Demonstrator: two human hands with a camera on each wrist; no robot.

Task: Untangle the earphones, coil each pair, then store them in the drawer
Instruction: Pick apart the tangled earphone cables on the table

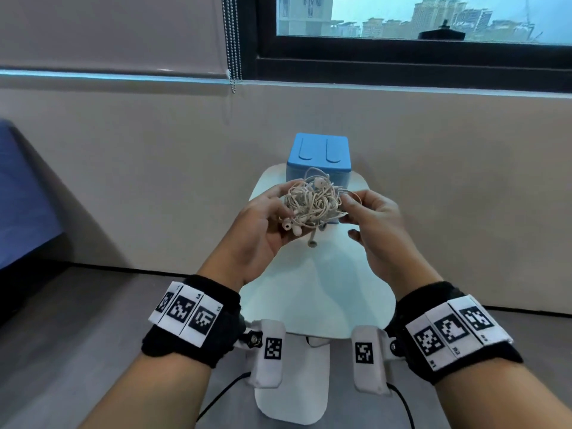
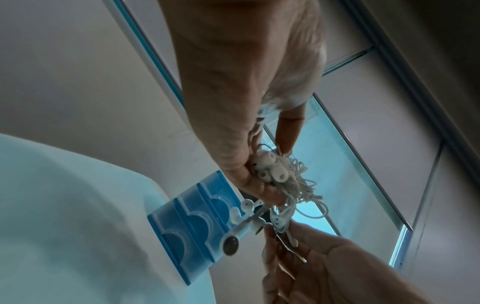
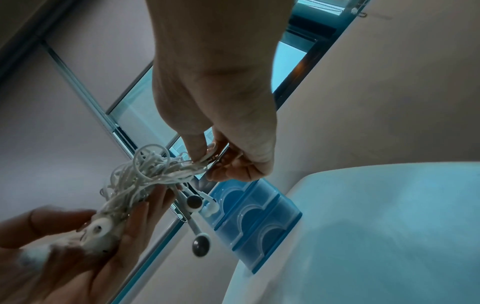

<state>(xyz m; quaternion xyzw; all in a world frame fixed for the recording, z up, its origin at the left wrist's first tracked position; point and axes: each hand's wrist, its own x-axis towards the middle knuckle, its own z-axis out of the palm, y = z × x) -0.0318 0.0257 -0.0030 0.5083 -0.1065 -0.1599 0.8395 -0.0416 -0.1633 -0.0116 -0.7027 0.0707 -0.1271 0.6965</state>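
Note:
A knotted ball of white earphones [image 1: 312,202] hangs in the air between both hands, above a small white table [image 1: 318,292]. My left hand [image 1: 263,224] cups the tangle from the left, with fingers curled under it and several earbuds [image 2: 270,168] against the palm. My right hand [image 1: 368,215] pinches strands of cord [image 3: 187,164] at the tangle's right side between thumb and forefinger. Two earbuds [image 3: 197,222] dangle below on their stems. Behind the tangle a blue drawer box [image 1: 318,156] stands at the table's far end, its stacked drawer fronts [image 2: 192,222] closed.
The table is narrow, and the drawer box stands close to a beige wall [image 1: 433,181]. A window [image 1: 418,20] and a blind's bead chain [image 1: 232,41] are above. A blue bed edge [image 1: 21,196] lies at left. Grey floor surrounds the table.

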